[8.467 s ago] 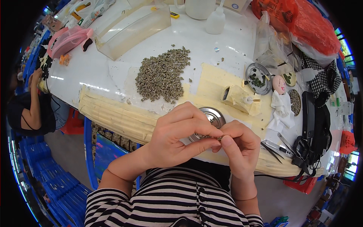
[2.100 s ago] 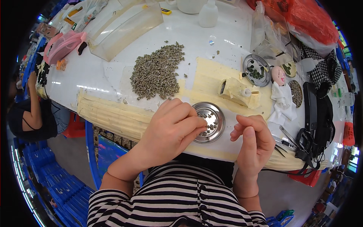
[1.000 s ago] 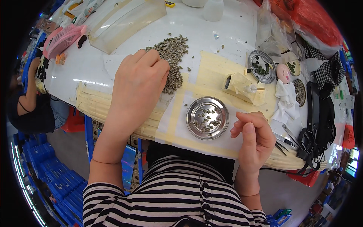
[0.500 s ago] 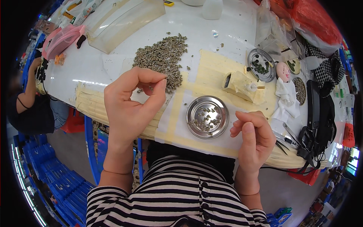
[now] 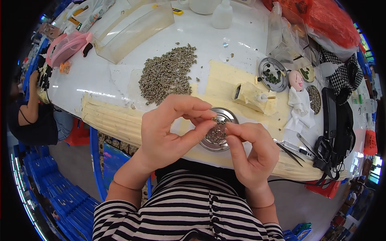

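My left hand [image 5: 173,130] pinches a small metal part [image 5: 215,119] between thumb and fingertips, above a round steel dish [image 5: 215,148]. Facing it, my right hand [image 5: 255,150] has thumb and forefinger closed at the dish's right side; what sits between those fingertips is too small to make out. Several small metal parts lie in the dish, partly hidden by my hands. Beyond my left hand a large heap of the same small metal parts [image 5: 167,74] spreads over the white table.
A tape-covered block [image 5: 253,96] stands on yellowish paper. Farther right are a dish of dark green bits [image 5: 273,74], white tissue [image 5: 299,106], tweezers [image 5: 291,154] and a black strap [image 5: 333,136]. A clear plastic tray [image 5: 132,34] lies behind the heap. Another person [image 5: 36,108] sits far left.
My left hand has moved right from the heap's near edge to over the steel dish. My right hand has shifted slightly left, and both hands' fingertips are now close together.
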A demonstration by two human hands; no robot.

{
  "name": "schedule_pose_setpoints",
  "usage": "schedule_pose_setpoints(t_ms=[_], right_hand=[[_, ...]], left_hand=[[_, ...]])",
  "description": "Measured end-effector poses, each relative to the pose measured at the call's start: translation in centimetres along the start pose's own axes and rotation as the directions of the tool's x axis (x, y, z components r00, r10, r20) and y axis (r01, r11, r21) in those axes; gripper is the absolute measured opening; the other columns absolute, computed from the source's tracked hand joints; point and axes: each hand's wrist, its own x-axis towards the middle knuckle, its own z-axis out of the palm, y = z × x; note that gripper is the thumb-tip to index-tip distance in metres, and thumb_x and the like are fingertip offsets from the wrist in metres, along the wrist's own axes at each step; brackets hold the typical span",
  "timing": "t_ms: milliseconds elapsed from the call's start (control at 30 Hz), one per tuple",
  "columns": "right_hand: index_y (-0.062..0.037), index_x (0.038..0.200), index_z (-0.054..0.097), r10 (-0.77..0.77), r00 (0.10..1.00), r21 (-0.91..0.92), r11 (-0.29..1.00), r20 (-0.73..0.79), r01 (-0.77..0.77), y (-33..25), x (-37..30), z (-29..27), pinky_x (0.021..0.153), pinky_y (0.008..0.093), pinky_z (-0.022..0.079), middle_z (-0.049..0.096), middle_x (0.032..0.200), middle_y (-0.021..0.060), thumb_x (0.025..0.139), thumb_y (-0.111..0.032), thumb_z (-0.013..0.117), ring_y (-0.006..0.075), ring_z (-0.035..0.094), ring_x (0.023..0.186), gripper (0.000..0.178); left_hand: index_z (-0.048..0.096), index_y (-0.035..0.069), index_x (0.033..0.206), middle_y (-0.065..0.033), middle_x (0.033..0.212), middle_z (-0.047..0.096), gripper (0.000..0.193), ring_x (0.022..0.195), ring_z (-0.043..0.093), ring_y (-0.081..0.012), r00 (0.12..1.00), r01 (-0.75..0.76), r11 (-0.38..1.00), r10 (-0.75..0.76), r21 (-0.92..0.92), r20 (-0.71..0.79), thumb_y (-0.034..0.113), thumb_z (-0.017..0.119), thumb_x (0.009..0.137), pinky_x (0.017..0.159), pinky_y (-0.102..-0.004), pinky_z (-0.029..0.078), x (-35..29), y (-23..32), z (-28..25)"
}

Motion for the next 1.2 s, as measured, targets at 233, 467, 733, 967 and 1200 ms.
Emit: schedule_pose_setpoints(t_ms=[233, 467, 733, 967, 1200], right_hand=[[-0.0001, 0.101, 0.072, -0.136, 0.989, -0.16, 0.979, -0.05, 0.127, 0.0, 0.5, 0.5, 0.063, 0.028, 0.053, 0.069, 0.087, 0.0117, 0.076, 0.007, 0.075, 0.0212, 0.066, 0.073, 0.026], [0.0003, 0.096, 0.07, -0.109, 0.993, -0.15, 0.984, -0.054, 0.1, 0.0, 0.3, 0.5, 0.063, 0.0282, 0.053, 0.067, 0.084, 0.0115, 0.075, 0.008, 0.076, 0.0214, 0.066, 0.072, 0.023], [0.0004, 0.098, 0.069, -0.086, 0.99, -0.131, 0.989, -0.112, 0.072, 0.1, -0.1, 0.9, 0.062, 0.0275, 0.053, 0.067, 0.086, 0.0109, 0.074, 0.009, 0.076, 0.0202, 0.066, 0.072, 0.026], [-0.0009, 0.103, 0.071, -0.13, 0.984, -0.147, 0.983, -0.123, 0.111, 0.2, -0.1, 0.7, 0.063, 0.0267, 0.053, 0.067, 0.088, 0.0103, 0.074, 0.008, 0.076, 0.019, 0.065, 0.072, 0.031], [-0.0023, 0.106, 0.074, -0.208, 0.974, -0.221, 0.958, -0.087, 0.184, -0.2, 0.1, 0.3, 0.059, 0.0254, 0.052, 0.066, 0.085, 0.009, 0.074, 0.007, 0.075, 0.0169, 0.063, 0.069, 0.033]], left_hand=[[0.056, 0.0, 0.107, -0.0125, 0.094, 0.072, 0.037, 0.084, 0.071, -0.0161, 0.982, -0.183, 0.969, 0.173, 0.166, 0.075, -0.007, 0.077, 0.078, 0.074, -0.0253, 0.056, 0.0, 0.3, 0.6], [0.052, 0.0, 0.112, -0.0136, 0.097, 0.072, 0.04, 0.09, 0.071, -0.017, 0.997, -0.062, 0.997, 0.06, 0.044, 0.058, -0.009, 0.074, 0.08, 0.081, -0.0265, 0.053, -0.5, 0.4, 0.9], [0.048, 0.0, 0.117, -0.0145, 0.097, 0.072, 0.042, 0.093, 0.068, -0.0153, 0.998, 0.002, 1.0, 0.0, -0.029, 0.069, -0.011, 0.071, 0.083, 0.082, -0.025, 0.05, -0.6, 0.6, 1.1], [0.041, -0.001, 0.127, -0.0162, 0.096, 0.072, 0.05, 0.088, 0.069, -0.0158, 0.998, 0.061, 0.949, -0.068, -0.309, -0.013, -0.008, 0.068, 0.086, 0.079, -0.0243, 0.054, -0.8, 0.0, 1.5], [0.038, -0.001, 0.132, -0.0157, 0.096, 0.072, 0.051, 0.082, 0.069, -0.0145, 0.935, 0.291, 0.736, -0.353, -0.611, 0.02, -0.002, 0.066, 0.09, 0.074, -0.0248, 0.056, -0.4, 0.6, 2.4]])
